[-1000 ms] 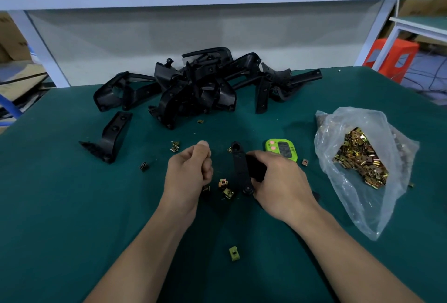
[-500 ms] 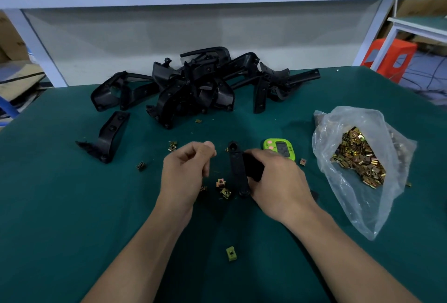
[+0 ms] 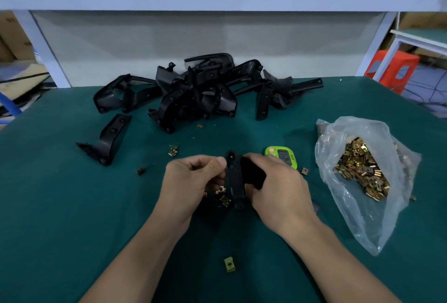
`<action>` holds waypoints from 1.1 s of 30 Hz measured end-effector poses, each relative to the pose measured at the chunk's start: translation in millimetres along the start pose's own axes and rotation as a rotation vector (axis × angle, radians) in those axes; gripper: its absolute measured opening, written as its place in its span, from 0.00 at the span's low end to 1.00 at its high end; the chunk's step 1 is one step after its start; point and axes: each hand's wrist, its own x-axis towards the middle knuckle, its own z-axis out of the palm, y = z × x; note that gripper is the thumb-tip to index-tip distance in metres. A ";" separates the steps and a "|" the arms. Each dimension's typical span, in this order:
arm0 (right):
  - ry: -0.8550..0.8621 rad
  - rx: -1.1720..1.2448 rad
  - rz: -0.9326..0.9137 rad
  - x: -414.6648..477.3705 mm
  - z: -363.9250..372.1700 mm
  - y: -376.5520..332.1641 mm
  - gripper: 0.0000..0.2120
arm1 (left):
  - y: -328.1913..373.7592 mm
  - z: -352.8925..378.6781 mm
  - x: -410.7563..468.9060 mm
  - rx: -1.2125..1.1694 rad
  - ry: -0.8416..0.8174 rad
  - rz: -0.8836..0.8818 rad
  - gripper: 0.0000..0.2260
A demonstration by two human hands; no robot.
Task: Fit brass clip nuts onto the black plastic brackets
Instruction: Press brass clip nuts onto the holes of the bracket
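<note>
left hand (image 3: 191,181) moved in onto bracket (image 3: 235,181), can't tell its hold; right hand (image 3: 278,186) grasps it w/ long axis near-to-far.

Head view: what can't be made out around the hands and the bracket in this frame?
All in the head view:
- Whether the left hand pinches anything: its curled fingers hide the fingertips.
- Right side of the bracket: covered by the right hand gripping it.
- Display of the green timer: partly behind the right hand and too small to read.

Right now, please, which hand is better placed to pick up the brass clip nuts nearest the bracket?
Likely left: the left hand hovers beside those clip nuts; the right hand grips the bracket.
</note>
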 end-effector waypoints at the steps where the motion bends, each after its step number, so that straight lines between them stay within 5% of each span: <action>1: 0.002 -0.007 -0.002 -0.1 -0.1 -0.3 0.26 | -0.2 -0.6 0.2 0.001 -0.009 -0.014 0.09; 15: 0.022 -0.001 -0.014 1.8 0.1 2.9 0.27 | -5.3 3.5 -4.6 0.029 -0.019 -0.083 0.12; 20: 0.020 -0.008 0.010 2.8 -2.8 4.9 0.27 | -1.7 -1.1 -3.3 0.026 -0.124 -0.124 0.06; 33: 0.007 -0.018 0.001 1.7 -1.4 -2.4 0.27 | -2.4 18.7 -16.0 -0.175 0.048 -0.225 0.07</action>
